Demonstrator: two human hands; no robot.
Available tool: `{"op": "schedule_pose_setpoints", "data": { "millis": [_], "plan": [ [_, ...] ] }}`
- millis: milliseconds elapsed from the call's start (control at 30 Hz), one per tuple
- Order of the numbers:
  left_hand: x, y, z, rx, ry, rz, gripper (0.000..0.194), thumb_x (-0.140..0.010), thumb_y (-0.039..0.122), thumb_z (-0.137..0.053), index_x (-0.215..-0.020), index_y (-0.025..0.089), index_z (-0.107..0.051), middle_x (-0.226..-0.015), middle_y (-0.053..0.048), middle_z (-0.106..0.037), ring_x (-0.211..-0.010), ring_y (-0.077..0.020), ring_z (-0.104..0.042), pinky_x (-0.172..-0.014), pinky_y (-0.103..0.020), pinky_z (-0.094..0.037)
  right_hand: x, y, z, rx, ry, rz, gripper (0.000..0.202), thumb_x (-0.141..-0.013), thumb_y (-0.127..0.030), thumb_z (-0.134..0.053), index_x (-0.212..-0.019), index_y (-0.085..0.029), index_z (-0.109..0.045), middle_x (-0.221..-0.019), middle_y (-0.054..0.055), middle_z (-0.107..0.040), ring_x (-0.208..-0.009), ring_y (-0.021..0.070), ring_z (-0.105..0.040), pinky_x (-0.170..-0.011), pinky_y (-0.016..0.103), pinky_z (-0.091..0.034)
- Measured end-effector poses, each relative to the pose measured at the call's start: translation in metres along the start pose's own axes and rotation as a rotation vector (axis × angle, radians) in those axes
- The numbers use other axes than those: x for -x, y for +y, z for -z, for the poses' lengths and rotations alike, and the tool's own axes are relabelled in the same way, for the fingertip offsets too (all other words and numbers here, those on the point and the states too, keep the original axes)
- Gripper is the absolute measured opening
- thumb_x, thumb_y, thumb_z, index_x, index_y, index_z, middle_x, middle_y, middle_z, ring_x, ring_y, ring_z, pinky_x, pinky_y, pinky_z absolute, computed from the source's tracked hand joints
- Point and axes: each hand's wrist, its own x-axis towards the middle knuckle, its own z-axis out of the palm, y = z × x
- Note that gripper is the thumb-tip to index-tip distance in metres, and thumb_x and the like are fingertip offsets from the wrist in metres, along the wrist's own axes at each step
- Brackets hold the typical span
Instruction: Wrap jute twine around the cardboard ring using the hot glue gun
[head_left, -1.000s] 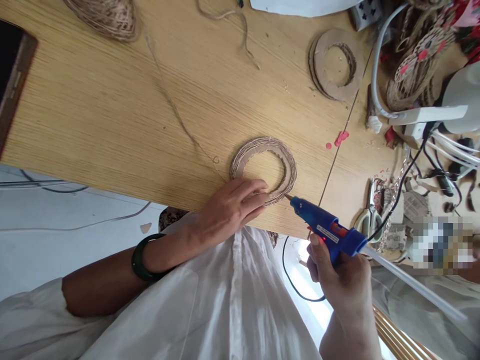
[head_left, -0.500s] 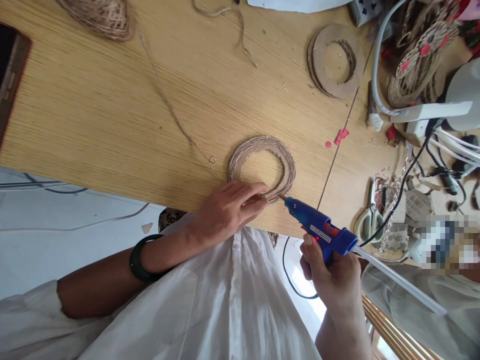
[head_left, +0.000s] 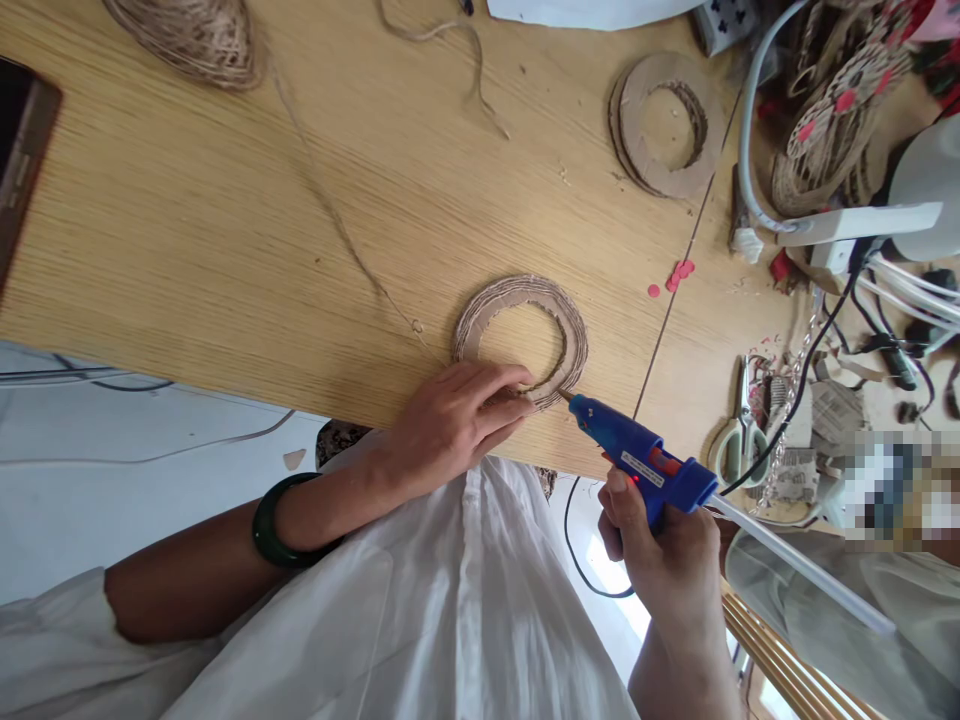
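Note:
A cardboard ring (head_left: 574,345) with twine wound around its outer part lies flat near the table's front edge. My left hand (head_left: 457,420) grips its near side, fingers over the rim. In my right hand (head_left: 660,550) is a blue hot glue gun (head_left: 619,440), its nozzle at the ring's lower right edge. A clear glue stick (head_left: 810,565) juts from the gun's back. From the ring's left side a strand of twine (head_left: 341,230) runs up to the twine ball (head_left: 199,40).
Stacked cardboard rings (head_left: 637,120) lie at the upper right, with red paper dots (head_left: 679,275) below them. Scissors (head_left: 739,440), cables and cardboard scraps crowd the right side. A dark-screened device (head_left: 26,150) sits at the left edge. Another loose cord (head_left: 480,75) lies at the top.
The hands, ring and glue gun keep nearly the same places relative to each other. Only a slight shift of the whole view shows.

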Motion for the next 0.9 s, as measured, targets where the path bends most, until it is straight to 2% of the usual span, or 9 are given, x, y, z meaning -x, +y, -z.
{"op": "schedule_pose_setpoints", "data": {
  "millis": [133, 300, 433, 567, 733, 900],
  "plan": [
    [0.0, 0.001, 0.0, -0.035, 0.001, -0.011, 0.016, -0.1, 0.022, -0.061, -0.115, 0.019, -0.066, -0.122, -0.006, -0.067, -0.105, -0.0196, -0.067, -0.092, -0.036, -0.054, -0.002, 0.001, -0.001, -0.053, -0.024, -0.026, 0.041, -0.096, -0.053, -0.06, -0.071, -0.021, -0.052, -0.054, -0.004, -0.049, -0.039, 0.0102, -0.045, -0.037, 0.025, -0.035],
    [-0.014, 0.012, -0.006, -0.06, -0.001, 0.016, 0.015, -0.1, 0.016, -0.058, -0.114, 0.014, -0.064, -0.12, -0.008, -0.066, -0.103, -0.0203, -0.066, -0.092, -0.036, -0.056, -0.004, -0.002, -0.001, -0.122, 0.04, 0.01, 0.038, -0.097, -0.052, -0.059, -0.076, -0.02, -0.055, -0.054, -0.005, -0.047, -0.039, 0.0104, -0.044, -0.037, 0.025, -0.035],
    [-0.026, 0.016, -0.008, 0.06, 0.014, 0.035, 0.021, -0.1, 0.019, -0.058, -0.12, 0.013, -0.061, -0.127, -0.011, -0.062, -0.106, -0.0188, -0.065, -0.095, -0.033, -0.057, -0.003, 0.0, -0.001, -0.103, 0.022, 0.006, 0.041, -0.096, -0.051, -0.061, -0.071, -0.02, -0.053, -0.054, -0.005, -0.047, -0.039, 0.0098, -0.045, -0.037, 0.024, -0.034],
    [-0.021, 0.009, -0.001, 0.059, 0.119, 0.014, 0.023, -0.098, 0.023, -0.065, -0.119, 0.015, -0.063, -0.124, -0.01, -0.063, -0.116, -0.0203, -0.062, -0.103, -0.034, -0.054, 0.0, 0.004, -0.001, -0.102, 0.02, 0.028, 0.041, -0.095, -0.049, -0.063, -0.068, -0.02, -0.052, -0.054, -0.004, -0.05, -0.039, 0.0096, -0.046, -0.037, 0.024, -0.035],
    [-0.012, 0.001, 0.008, -0.072, 0.066, 0.035, 0.013, -0.095, 0.022, -0.068, -0.106, 0.016, -0.068, -0.116, -0.008, -0.068, -0.112, -0.0231, -0.063, -0.102, -0.039, -0.052, 0.001, 0.004, -0.004, -0.061, 0.013, 0.084, 0.038, -0.096, -0.048, -0.061, -0.072, -0.02, -0.056, -0.053, -0.004, -0.049, -0.041, 0.0107, -0.046, -0.039, 0.025, -0.036],
    [-0.011, 0.001, 0.007, -0.075, 0.057, 0.017, 0.014, -0.096, 0.02, -0.066, -0.109, 0.015, -0.067, -0.11, -0.007, -0.07, -0.106, -0.0212, -0.064, -0.098, -0.038, -0.052, -0.002, 0.002, -0.008, 0.017, 0.009, 0.13, 0.042, -0.097, -0.049, -0.059, -0.067, -0.02, -0.056, -0.049, -0.002, -0.051, -0.041, 0.0125, -0.048, -0.04, 0.026, -0.037]
  ]
}}
